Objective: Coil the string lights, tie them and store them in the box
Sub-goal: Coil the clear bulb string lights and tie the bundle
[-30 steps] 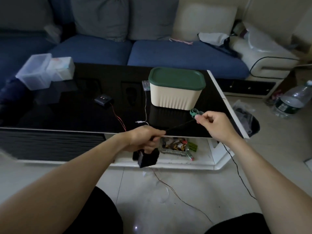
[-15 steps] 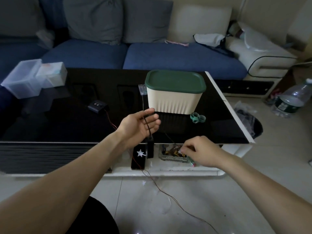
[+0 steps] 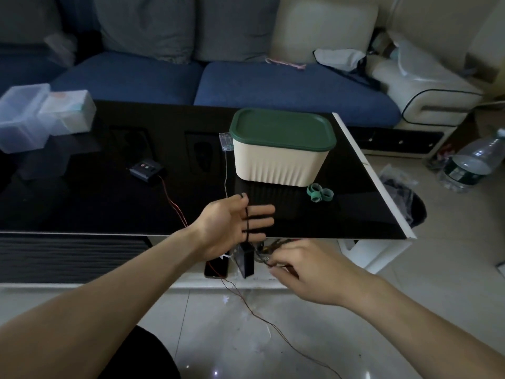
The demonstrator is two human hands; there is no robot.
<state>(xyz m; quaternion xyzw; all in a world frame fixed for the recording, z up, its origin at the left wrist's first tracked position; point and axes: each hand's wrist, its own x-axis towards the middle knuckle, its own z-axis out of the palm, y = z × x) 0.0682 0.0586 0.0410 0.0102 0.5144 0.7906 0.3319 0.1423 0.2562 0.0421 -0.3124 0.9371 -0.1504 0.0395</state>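
The left hand (image 3: 232,224) is held flat with the palm turned inward and the fingers straight and slightly spread, serving as a former: a dark wire of the string lights (image 3: 246,220) runs down across those fingers, and below the palm hangs a small black battery pack (image 3: 245,259). Just to the right of that pack and lower, the right hand (image 3: 303,269) has its fingertips drawn together on the thin wire, apparently pinching it, though the exact contact is too dim to make out. From there the rest of the strand trails down and away over the floor tiles (image 3: 382,310) beneath both forearms. Beyond the left fingertips stands the cream storage box (image 3: 276,162) with its green lid (image 3: 281,131) closed, and to the right of those fingertips lie green tie bands (image 3: 319,192) on the black glass table (image 3: 109,203). The wire looks very light, limp and springy, so loops will likely slide off straight fingers unless kept taut; the bulbs seem delicate. Best to grip the bare wire between bulbs, never pulling against the pack's joint.
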